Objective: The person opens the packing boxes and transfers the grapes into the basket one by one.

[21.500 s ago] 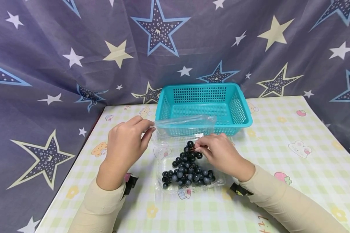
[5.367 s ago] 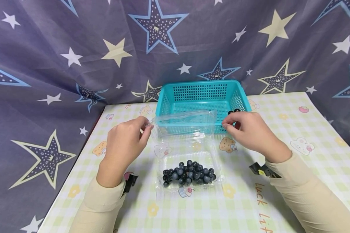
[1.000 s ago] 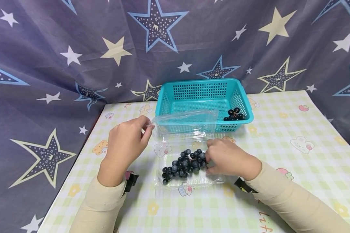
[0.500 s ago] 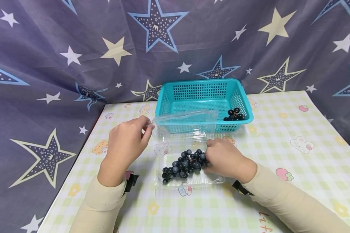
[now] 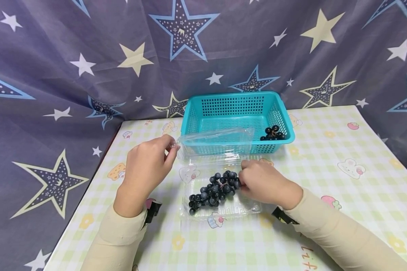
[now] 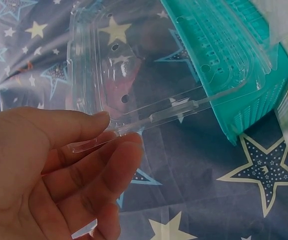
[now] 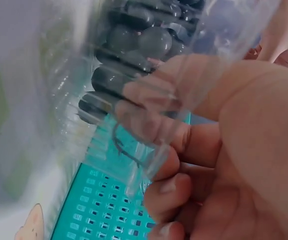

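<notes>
My left hand (image 5: 148,169) pinches the left corner of the raised lid (image 6: 148,117) between thumb and fingertips; the lid belongs to a clear plastic clamshell container (image 5: 224,212). A bunch of dark grapes (image 5: 211,192) lies slantwise in the tray part. My right hand (image 5: 266,184) reaches over the tray's right side and grips the bunch at its upper right end. Through the clear wall in the right wrist view, its thumb and finger close on grapes (image 7: 129,45), with a bare bit of stem (image 7: 120,142) hanging below. From the head, those fingertips are hidden.
A teal plastic basket (image 5: 234,98) stands behind the container, partly seen through the lid. In its right front corner sits a small cluster of grapes (image 5: 273,134). A starry curtain (image 5: 105,56) hangs behind the checked tablecloth (image 5: 325,162).
Earlier, the right hand carried a small cluster to the basket, where it now lies. In the last second, the remaining bunch's right end shifted slightly up with the hand. The left hand stays put.
</notes>
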`<state>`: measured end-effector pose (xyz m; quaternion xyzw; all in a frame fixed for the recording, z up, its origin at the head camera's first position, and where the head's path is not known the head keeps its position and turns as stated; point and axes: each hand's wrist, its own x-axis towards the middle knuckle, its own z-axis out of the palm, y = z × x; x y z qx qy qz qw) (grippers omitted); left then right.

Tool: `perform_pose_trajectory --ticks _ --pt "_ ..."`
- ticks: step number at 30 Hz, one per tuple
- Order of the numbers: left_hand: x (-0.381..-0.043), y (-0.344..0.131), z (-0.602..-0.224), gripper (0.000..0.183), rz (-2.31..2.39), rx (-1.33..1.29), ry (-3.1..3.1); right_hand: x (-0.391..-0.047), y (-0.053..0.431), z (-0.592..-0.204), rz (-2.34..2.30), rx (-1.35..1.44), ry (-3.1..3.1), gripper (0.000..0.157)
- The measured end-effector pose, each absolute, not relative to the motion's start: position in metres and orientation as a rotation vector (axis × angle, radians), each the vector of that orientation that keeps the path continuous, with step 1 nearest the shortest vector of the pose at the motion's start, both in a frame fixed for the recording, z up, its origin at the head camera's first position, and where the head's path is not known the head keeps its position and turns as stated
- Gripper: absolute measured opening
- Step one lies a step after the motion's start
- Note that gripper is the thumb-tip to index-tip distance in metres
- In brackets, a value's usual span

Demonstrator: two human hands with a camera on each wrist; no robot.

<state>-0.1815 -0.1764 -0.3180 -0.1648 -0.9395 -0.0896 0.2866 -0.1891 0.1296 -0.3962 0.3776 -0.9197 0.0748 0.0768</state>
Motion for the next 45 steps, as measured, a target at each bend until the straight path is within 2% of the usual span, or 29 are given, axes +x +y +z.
perform_pose_trajectory --ticks 7,21,35,45 --pt "-0.182 -0.176 -0.318 0.010 -0.241 -0.440 -2.512 -0.192 0.133 -0.391 0.312 1.170 -2.673 0.029" --pt "-0.182 -0.176 -0.319 0.011 -0.236 -0.450 -2.509 -0.192 0.137 -0.380 0.388 1.246 -2.536 0.017" --pt "-0.181 -0.177 -0.319 0.010 -0.239 -0.449 -2.497 -0.192 0.141 -0.369 0.406 1.263 -2.451 0.021" --pt "-0.181 -0.177 -0.317 0.010 -0.223 -0.454 -2.477 -0.190 0.141 -0.366 0.447 1.236 -2.441 0.016"
